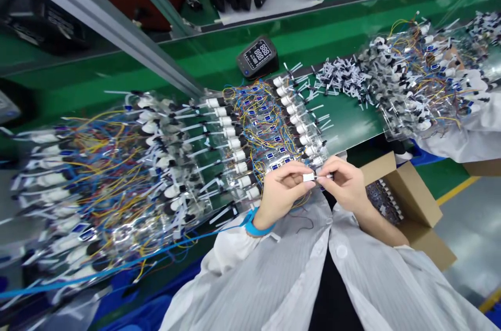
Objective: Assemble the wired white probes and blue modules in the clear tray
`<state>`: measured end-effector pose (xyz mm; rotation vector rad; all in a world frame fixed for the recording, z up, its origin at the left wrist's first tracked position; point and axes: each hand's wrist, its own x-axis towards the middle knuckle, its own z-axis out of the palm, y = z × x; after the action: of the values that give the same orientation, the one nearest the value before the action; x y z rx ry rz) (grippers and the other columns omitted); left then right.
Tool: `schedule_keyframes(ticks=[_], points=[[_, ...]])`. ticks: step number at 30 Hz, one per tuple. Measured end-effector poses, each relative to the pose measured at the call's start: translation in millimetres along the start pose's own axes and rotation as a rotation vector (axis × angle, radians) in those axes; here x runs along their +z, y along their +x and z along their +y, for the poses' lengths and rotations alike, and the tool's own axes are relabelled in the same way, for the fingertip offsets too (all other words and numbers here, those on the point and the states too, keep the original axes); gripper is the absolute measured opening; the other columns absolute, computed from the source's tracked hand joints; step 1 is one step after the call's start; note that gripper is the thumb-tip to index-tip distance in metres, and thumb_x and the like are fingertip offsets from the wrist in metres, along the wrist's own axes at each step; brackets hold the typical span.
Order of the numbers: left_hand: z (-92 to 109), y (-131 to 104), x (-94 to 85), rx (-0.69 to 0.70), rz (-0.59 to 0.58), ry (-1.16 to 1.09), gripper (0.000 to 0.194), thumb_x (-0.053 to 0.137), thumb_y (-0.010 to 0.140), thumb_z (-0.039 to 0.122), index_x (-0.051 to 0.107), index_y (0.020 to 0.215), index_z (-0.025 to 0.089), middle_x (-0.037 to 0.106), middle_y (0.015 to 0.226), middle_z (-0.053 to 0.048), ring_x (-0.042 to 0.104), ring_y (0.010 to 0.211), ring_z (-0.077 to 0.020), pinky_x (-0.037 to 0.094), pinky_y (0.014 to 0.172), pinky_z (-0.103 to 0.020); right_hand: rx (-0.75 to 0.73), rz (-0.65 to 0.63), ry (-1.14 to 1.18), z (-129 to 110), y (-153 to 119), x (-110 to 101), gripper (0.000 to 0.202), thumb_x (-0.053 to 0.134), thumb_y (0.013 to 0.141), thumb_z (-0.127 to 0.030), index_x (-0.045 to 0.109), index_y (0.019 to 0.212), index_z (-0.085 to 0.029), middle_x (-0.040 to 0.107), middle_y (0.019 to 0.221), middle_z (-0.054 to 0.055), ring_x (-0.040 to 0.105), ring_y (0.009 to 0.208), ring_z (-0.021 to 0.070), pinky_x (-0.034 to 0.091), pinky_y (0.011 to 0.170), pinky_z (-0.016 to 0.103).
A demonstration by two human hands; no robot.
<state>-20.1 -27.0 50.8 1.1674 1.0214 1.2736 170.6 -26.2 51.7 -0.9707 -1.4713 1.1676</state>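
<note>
My left hand (282, 188), with a blue band at the wrist, pinches a small white cylindrical part (309, 177) between thumb and fingertips. Facing it, my right hand (344, 184) is closed on a thin, small piece with a dark end (329, 176), in line with the white part. The fingertips hide most of that piece and where the two meet. Just beyond my hands lies a clear tray (287, 151) of white parts, small blue boards and coloured wires.
More wired trays (113, 164) fill the left. A pile of black-and-white strips (340, 76) and further trays (422, 80) are at right. A digital display unit (258, 57) stands behind. A cardboard box (415, 195) is low at right; a blue cord (156, 255) runs from my left wrist.
</note>
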Motion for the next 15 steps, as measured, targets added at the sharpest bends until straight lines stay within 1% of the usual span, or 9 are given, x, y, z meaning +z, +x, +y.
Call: schedule_keyframes(ticks=[3,6,9,12,15], points=[[-2.4,-2.8,-2.1,0.007,-0.010,-0.046,0.027,0.095,0.079,0.041,0.084,0.088,0.018,0.078,0.090,-0.008,0.071,0.080,-0.0165,0.058,0.072,-0.028,-0.002,0.019,0.011,-1.1,-2.1,5.8,0.003,0.078,0.096,-0.022,0.078,0.097,-0.025,0.071,0.088,0.002,0.063,0.081,0.0167,0.049,0.072,0.032],[-4.7,-5.2,-4.3,0.004,-0.022,-0.077,0.024,0.094,0.081,0.038,0.084,0.091,0.018,0.076,0.088,-0.006,0.066,0.069,-0.0118,0.054,0.062,-0.024,-0.003,0.031,0.013,-2.3,-3.8,10.2,0.001,0.078,0.096,-0.025,0.077,0.096,-0.024,0.071,0.088,0.002,0.063,0.080,0.0165,0.049,0.072,0.032],[-5.8,-6.5,-5.8,-0.012,-0.033,-0.083,0.026,0.093,0.082,0.040,0.084,0.091,0.018,0.076,0.089,-0.006,0.062,0.063,-0.0093,0.050,0.054,-0.021,0.015,0.050,0.028,-3.3,-5.2,13.4,0.007,0.078,0.097,-0.029,0.077,0.093,-0.023,0.070,0.086,0.003,0.063,0.079,0.0164,0.050,0.072,0.032],[-5.8,-6.4,-6.9,-0.019,-0.037,-0.050,0.028,0.093,0.081,0.042,0.084,0.090,0.017,0.076,0.087,-0.007,0.062,0.062,-0.0099,0.050,0.053,-0.021,0.048,0.065,0.046,-4.4,-6.2,15.3,0.011,0.077,0.097,-0.033,0.077,0.093,-0.023,0.070,0.085,0.003,0.063,0.078,0.0166,0.050,0.073,0.032],[-5.4,-5.8,-7.3,0.037,-0.026,-0.005,0.024,0.093,0.081,0.040,0.086,0.090,0.019,0.073,0.079,-0.005,0.061,0.063,-0.0107,0.050,0.056,-0.022,0.070,0.069,0.080,-6.0,-6.1,16.8,0.013,0.078,0.097,-0.035,0.077,0.091,-0.023,0.069,0.083,0.002,0.062,0.076,0.0159,0.050,0.071,0.032]])
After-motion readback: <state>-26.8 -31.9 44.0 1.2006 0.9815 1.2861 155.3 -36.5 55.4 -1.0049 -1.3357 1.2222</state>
